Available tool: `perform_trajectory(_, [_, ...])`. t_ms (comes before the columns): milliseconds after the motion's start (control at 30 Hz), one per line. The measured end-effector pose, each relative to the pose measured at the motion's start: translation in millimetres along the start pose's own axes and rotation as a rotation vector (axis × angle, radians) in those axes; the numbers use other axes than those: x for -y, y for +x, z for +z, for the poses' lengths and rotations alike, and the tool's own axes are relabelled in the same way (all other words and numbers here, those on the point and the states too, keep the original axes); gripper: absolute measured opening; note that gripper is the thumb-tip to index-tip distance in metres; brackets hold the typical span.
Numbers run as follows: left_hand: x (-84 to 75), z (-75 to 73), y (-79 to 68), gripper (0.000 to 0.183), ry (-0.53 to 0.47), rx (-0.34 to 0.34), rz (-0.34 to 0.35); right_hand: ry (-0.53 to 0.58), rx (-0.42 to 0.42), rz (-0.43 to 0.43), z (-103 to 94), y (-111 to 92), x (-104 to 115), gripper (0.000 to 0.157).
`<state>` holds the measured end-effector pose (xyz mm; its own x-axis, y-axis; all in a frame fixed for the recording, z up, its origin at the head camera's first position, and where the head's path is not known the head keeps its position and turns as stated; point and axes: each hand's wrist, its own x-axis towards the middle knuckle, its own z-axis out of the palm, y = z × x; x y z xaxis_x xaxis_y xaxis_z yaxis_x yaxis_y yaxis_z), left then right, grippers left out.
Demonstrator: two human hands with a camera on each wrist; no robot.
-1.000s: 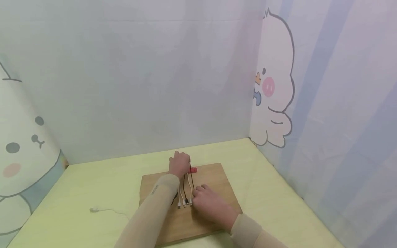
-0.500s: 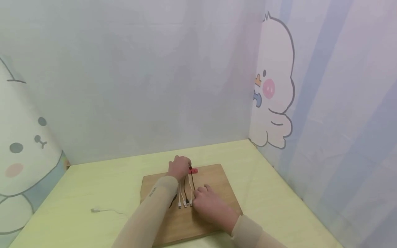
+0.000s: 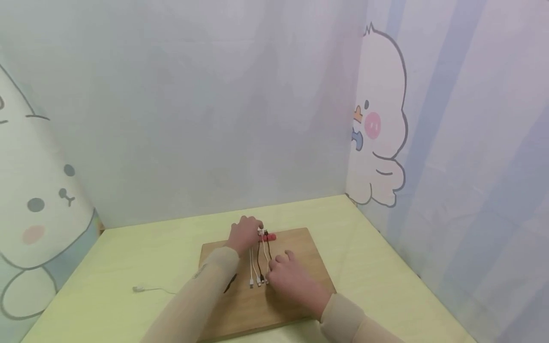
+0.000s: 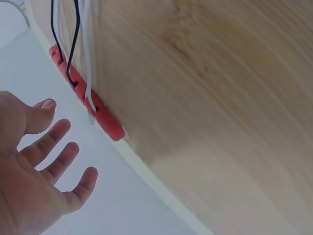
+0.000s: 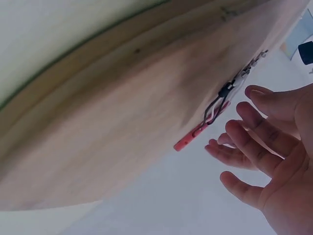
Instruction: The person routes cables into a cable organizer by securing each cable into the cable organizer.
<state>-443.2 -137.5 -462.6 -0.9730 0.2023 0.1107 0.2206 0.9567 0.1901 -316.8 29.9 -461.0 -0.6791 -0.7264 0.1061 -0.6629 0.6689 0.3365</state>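
Several short black and white charging cables run side by side over a wooden board, seated in a red cable holder at its far edge. In the head view, white plugs line their near ends. My left hand hovers at the holder's left; the left wrist view shows its fingers spread and slightly bent, holding nothing. My right hand is beside the near plugs, partly covering them. In the right wrist view its fingers are loosely bent and apart from a black plug.
A loose white cable lies on the pale yellow table left of the board. A dark object shows on the board beside the left sleeve. Curtains with cartoon animals stand behind and at both sides.
My left hand has drawn back a little to the left, leaving the plugs at the holder in view. My right hand's fingers have lifted slightly from the cables.
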Motion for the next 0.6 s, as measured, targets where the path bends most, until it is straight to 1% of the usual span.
perform_trajectory(233, [10.0, -23.1, -15.3, 0.022, 0.085, -0.003, 0.033, -0.025, -0.017, 0.019, -9.1, 4, 2, 0.01])
perform_trajectory(433, [13.6, -44.7, -33.9, 0.021, 0.122, -0.01, 0.069, -0.055, -0.042, 0.014, -16.8, 6, 4, 0.01])
perform_trajectory(600, [15.5, -61.3, -50.7, 0.019, 0.14, -0.015, 0.077, -0.032, -0.034, -0.009, -27.3, 11, 9, 0.017])
